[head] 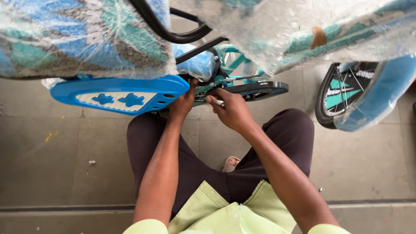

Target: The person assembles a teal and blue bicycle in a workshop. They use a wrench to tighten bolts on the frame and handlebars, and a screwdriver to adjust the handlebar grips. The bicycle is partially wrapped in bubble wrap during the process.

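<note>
While left hand grips bicycle frame | right hand pinches silver tool

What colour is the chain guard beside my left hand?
Bright blue chain guard with a white inset; head view.

A bicycle workshop: bubble-wrapped frames (new stock) above a bare tiled floor.

Beside the blue chain guard, the left hand's fingertips are hidden behind it. The slim silver tool is mostly covered by the right hand. The wrapped frame above is cut off.
</note>
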